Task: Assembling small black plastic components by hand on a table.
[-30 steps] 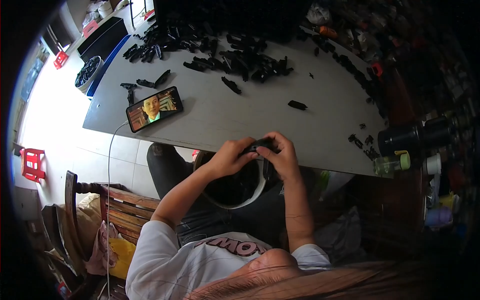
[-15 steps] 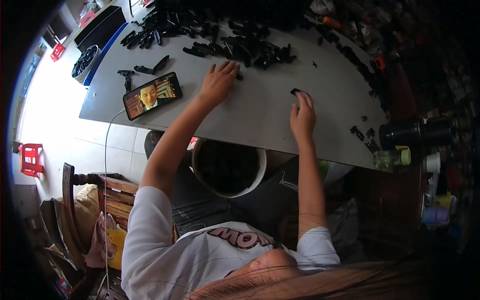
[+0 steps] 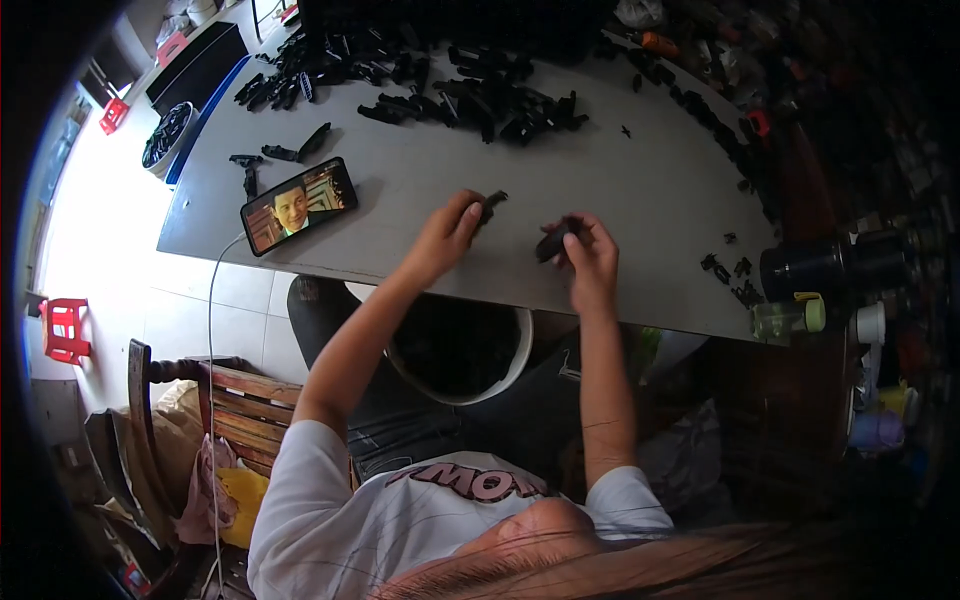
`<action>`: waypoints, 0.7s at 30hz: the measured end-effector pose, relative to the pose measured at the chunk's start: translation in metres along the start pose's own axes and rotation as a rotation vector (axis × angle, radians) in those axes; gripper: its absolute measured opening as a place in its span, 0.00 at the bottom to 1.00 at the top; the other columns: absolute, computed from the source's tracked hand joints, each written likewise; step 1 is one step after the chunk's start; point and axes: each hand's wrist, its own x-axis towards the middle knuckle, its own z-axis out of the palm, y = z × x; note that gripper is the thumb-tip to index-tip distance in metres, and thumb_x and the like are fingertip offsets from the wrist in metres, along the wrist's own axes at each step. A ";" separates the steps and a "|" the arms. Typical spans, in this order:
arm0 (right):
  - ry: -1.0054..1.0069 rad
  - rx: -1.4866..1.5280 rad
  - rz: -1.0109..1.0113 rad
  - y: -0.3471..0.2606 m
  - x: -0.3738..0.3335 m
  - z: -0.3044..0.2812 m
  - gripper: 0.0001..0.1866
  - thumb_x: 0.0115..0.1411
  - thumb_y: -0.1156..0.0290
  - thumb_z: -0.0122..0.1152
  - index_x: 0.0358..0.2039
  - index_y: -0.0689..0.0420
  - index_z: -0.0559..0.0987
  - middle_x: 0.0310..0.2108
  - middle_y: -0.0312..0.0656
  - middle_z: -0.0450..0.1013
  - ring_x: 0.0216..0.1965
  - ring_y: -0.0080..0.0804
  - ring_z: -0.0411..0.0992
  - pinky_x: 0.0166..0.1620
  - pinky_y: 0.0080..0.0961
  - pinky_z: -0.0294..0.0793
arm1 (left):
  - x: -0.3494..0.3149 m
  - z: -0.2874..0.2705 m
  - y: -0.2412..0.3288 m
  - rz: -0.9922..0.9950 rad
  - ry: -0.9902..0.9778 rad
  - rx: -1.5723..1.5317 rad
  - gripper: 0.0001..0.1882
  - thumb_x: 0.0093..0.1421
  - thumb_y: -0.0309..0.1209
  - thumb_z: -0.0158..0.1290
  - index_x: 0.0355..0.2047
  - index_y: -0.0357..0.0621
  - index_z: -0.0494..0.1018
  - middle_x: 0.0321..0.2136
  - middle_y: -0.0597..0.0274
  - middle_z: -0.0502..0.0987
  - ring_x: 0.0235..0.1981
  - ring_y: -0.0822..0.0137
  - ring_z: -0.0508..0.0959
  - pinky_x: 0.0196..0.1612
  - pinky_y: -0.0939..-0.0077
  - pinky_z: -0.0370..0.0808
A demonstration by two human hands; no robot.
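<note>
Between the thumb and fingers of my left hand (image 3: pixel 447 236) is a small, narrow black plastic piece (image 3: pixel 491 207), its far end sticking out to the right. My right hand (image 3: pixel 592 262) grips a wider, smooth, dark plastic piece (image 3: pixel 553 241), the thumb lying over it. Both hands are above the near half of the grey table (image 3: pixel 380 235), a short gap apart, and the two pieces do not touch. A loose heap of similar black plastic pieces (image 3: pixel 490 100) covers the far side of the table. The exact kind of these pieces is too small to make out.
A phone (image 3: pixel 300 206) playing a video stands on the left, its white cable (image 3: pixel 211 330) running down. Below the table edge, a bucket (image 3: pixel 527 350) sits between my legs. A dark flask (image 3: pixel 830 266) and a green-lidded bottle (image 3: pixel 785 318) are at the right edge.
My left hand has come back from the heap with a black piece in it. My right hand has moved nearer and slightly left, lifting the dark piece off the table.
</note>
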 end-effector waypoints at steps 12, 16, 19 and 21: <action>0.215 -0.260 -0.275 -0.013 -0.044 0.045 0.20 0.55 0.74 0.58 0.48 0.63 0.68 0.44 0.40 0.65 0.43 0.25 0.67 0.44 0.21 0.69 | -0.039 0.037 0.032 0.023 -0.205 -0.060 0.18 0.62 0.31 0.45 0.49 0.33 0.63 0.27 0.63 0.71 0.26 0.76 0.69 0.32 0.80 0.68; -0.016 0.370 0.014 -0.019 -0.061 0.050 0.19 0.56 0.73 0.59 0.47 0.62 0.68 0.37 0.36 0.67 0.38 0.20 0.67 0.39 0.17 0.69 | -0.063 0.026 0.043 0.150 -0.277 0.058 0.19 0.60 0.28 0.45 0.51 0.33 0.62 0.33 0.53 0.73 0.32 0.67 0.73 0.38 0.74 0.70; -0.016 0.335 0.104 -0.004 -0.091 0.058 0.11 0.57 0.75 0.57 0.40 0.61 0.70 0.34 0.34 0.68 0.34 0.17 0.67 0.38 0.14 0.67 | -0.095 0.021 0.029 0.190 -0.249 0.183 0.21 0.58 0.26 0.46 0.52 0.33 0.60 0.38 0.43 0.72 0.39 0.58 0.74 0.45 0.69 0.68; -0.017 0.331 0.101 0.007 -0.108 0.065 0.12 0.57 0.76 0.56 0.42 0.61 0.69 0.37 0.35 0.68 0.38 0.17 0.67 0.41 0.15 0.67 | -0.111 0.020 0.020 0.197 -0.266 0.155 0.22 0.57 0.26 0.47 0.52 0.34 0.60 0.38 0.45 0.73 0.41 0.58 0.74 0.46 0.70 0.67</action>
